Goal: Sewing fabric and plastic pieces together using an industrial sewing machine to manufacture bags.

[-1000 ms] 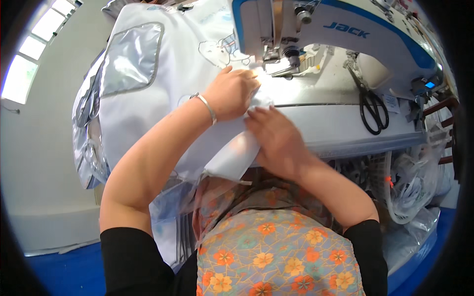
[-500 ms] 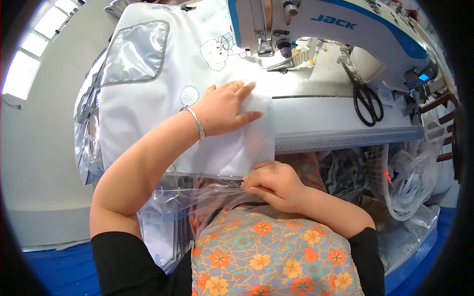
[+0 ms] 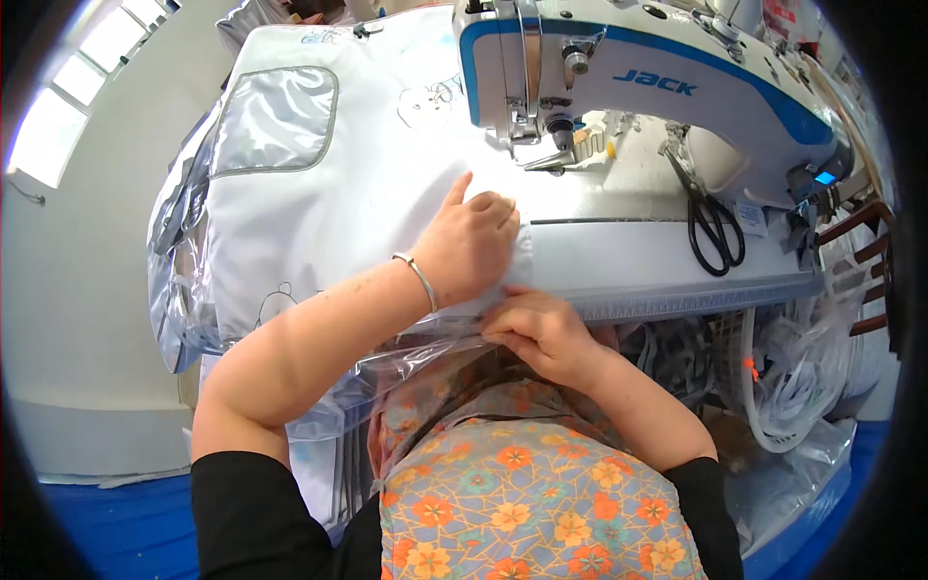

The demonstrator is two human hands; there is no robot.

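Observation:
A white fabric panel [image 3: 367,203] with a printed cartoon bear lies over the left of the sewing table, running up to the sewing machine [image 3: 619,82]. A shiny pocket [image 3: 275,118] with grey edging sits on its far left part. My left hand [image 3: 471,242] rests on the panel near its right edge, fingers curled in on the fabric and one finger sticking out. Just nearer to me, my right hand [image 3: 541,331] pinches the panel's near edge together with clear plastic film [image 3: 416,358], which hangs over my lap. The fingertips of both hands are partly hidden.
Black-handled scissors [image 3: 715,227] lie right of the needle area. A ruler strip [image 3: 677,298] runs along the table's front edge. Below at right stands a white plastic basket [image 3: 764,387] with clear plastic in it. More layered material [image 3: 179,251] hangs at the table's left edge.
My left hand has gone from spread flat to curled and lies a little nearer to me. My right hand has risen slightly with the fabric edge. The view has shifted slightly.

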